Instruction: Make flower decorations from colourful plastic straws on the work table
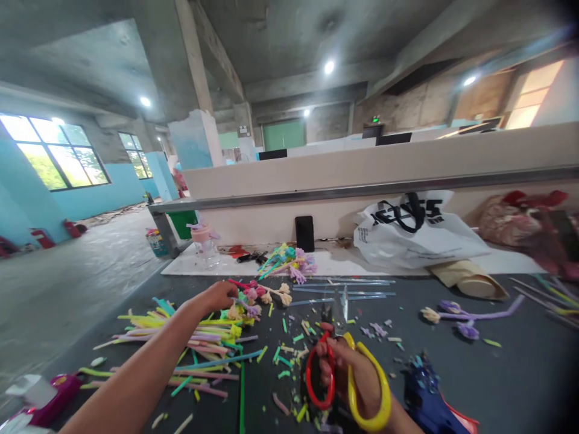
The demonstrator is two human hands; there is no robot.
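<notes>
My left hand [222, 295] reaches over the near side of a bunch of pipe-cleaner flowers [257, 292] in pink, cream and purple. Its fingers curl in at the flowers and seem closed on one; the fingertips are partly hidden. In my right hand [357, 367] is a pair of scissors [321, 377] with red and yellow loops, blades pointing away from me. Small cut bits of pipe cleaner [284, 352] lie scattered left of the scissors. Beneath my left forearm spreads a pile of long, many-coloured pipe cleaners [199, 331].
Clear thin sticks [348, 289] lie beyond the scissors. Farther back stand a phone [304, 233], a pink-lidded jar [205, 247] and a white bag [407, 232]. A purple pipe-cleaner flower stem [484, 316] and a dark blue tool [427, 392] rest on the right.
</notes>
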